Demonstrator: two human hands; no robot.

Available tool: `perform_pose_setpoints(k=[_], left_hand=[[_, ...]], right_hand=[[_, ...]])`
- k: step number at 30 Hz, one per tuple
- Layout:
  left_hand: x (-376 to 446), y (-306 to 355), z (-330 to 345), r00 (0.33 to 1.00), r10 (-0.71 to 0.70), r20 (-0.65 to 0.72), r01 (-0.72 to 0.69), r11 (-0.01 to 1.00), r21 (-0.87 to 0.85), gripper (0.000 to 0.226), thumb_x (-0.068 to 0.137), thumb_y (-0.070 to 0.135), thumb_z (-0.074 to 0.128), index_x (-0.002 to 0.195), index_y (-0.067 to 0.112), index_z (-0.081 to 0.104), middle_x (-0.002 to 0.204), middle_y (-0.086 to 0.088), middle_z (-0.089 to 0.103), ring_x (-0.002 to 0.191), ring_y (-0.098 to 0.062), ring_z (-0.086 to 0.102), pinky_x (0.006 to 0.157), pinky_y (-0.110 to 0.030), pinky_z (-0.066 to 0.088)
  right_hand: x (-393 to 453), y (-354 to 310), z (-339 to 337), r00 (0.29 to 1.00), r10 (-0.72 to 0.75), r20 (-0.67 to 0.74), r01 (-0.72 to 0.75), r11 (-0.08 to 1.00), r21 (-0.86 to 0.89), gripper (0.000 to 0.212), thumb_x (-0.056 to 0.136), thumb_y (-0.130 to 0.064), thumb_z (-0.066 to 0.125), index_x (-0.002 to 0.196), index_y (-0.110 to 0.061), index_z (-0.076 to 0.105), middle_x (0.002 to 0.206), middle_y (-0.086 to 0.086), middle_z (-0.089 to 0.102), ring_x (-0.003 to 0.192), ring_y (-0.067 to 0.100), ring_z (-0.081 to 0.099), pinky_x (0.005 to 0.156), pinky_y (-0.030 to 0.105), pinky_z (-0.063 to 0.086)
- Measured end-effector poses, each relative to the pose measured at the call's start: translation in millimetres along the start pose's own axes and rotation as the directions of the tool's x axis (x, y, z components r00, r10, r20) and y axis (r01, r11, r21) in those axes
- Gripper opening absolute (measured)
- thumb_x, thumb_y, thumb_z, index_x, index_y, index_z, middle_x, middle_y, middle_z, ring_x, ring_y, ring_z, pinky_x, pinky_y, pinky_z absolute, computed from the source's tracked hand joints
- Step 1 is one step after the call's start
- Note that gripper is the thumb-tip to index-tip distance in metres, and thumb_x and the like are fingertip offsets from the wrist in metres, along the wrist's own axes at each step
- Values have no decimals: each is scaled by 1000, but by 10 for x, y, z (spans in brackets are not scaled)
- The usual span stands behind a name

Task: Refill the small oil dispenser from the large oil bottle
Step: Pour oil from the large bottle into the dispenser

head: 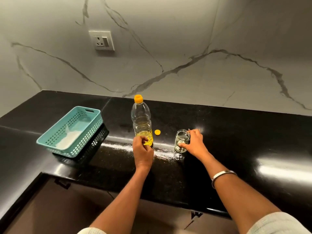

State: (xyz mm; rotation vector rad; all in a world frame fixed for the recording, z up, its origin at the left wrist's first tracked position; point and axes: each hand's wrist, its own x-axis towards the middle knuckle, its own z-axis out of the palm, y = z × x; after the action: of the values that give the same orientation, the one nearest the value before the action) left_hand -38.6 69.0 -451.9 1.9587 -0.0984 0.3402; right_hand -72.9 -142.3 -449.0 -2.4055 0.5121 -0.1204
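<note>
A tall clear plastic oil bottle (141, 119) stands upright on the black counter, with a yellow top on its neck and a little yellow oil at the bottom. My left hand (142, 152) grips its base. A small clear glass jar, the oil dispenser (181, 141), stands open-mouthed to the right and looks nearly empty. My right hand (195, 144) is wrapped around the jar's right side. A loose yellow cap (157, 132) lies on the counter between bottle and jar.
A teal perforated plastic basket (70, 130) holding something white sits at the left of the black counter (236, 141). Behind the counter rises a marble wall with a power socket (101, 40). The counter's front edge runs below my forearms.
</note>
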Motion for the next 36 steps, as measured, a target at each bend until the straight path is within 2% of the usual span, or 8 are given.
perform_pose_setpoints(k=[3,8,13,22,27,32,34,36], left_hand=[[170,-14,-120,996,-13,-92,12,1000,-16,26,78,1,63,95,11,46,96,-3,45,90,-23,48,83,-42,47],[410,-17,-216,997,-71,-21,71,997,18,69,69,32,83,120,12,41,113,-2,40,108,-20,42,97,-37,39],[661,10,-196,994,-77,76,79,997,-26,91,60,44,87,132,18,38,125,-1,41,117,-15,42,99,-31,39],[880,9,-106,971,-97,219,135,978,-161,72,65,36,87,123,26,46,123,2,48,111,-12,52,88,-24,45],[931,-56,-64,963,-129,239,176,966,-190,64,65,37,87,116,31,49,119,0,56,109,-15,57,91,-34,51],[964,29,-103,974,-35,223,59,993,-105,57,67,31,86,113,24,53,109,5,59,101,-10,58,78,-14,44],[984,66,-107,973,39,228,-27,998,-54,55,66,30,86,110,24,53,105,7,59,97,-9,59,75,-13,44],[1021,99,-120,968,109,225,-111,994,-3,54,65,30,86,108,24,53,104,7,58,95,-10,59,76,-18,49]], right_hand=[[-12,-81,87,1000,-10,0,10,1000,21,65,76,-30,79,128,-12,45,135,6,35,129,24,29,109,32,28],[-8,-214,195,1000,-12,-13,13,999,52,58,77,-26,78,124,-12,46,129,7,40,126,25,34,104,32,31],[30,-278,270,1000,14,2,-14,996,93,59,76,-25,79,124,-12,46,128,7,42,123,24,38,103,33,33],[64,-284,441,991,131,-1,-121,925,360,70,66,-20,86,124,-19,47,122,0,56,114,19,55,99,37,46],[62,-273,497,988,157,-3,-140,888,438,67,68,-18,86,124,-20,48,117,-4,58,110,13,55,95,29,43],[49,-278,503,986,166,-1,-146,874,463,65,70,-16,85,124,-19,49,111,-7,57,105,10,54,90,24,41],[48,-276,504,986,169,-3,-148,871,468,65,70,-16,85,124,-19,48,112,-7,56,105,10,53,90,24,40],[53,-267,513,986,168,-7,-145,870,472,65,70,-16,85,124,-19,49,113,-6,57,107,11,54,92,25,41]])
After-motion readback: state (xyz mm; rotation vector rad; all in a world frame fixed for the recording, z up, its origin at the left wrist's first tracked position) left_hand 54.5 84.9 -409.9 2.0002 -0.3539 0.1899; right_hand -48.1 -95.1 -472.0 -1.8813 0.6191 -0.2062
